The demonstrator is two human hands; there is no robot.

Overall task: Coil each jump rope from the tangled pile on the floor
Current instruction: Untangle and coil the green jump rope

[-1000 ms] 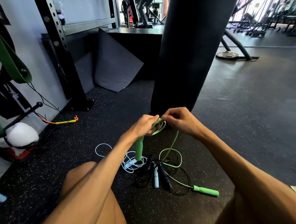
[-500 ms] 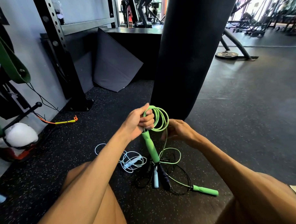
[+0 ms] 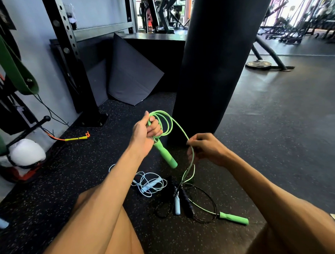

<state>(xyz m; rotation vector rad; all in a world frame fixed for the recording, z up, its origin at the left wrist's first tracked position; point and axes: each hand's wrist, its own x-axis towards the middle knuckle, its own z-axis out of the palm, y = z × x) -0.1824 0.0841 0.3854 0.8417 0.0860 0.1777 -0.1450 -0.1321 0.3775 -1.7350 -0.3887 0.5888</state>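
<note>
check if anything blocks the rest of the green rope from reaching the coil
Yes. Below the right hand the green rope drops into the loops of the black rope on the floor, and its far handle lies just past them.

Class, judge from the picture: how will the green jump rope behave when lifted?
Probably floppy: the green jump rope bends into loose loops in the left hand. Likely to snag: it runs through the black rope on the floor. Its far handle looks round, so may roll.
</note>
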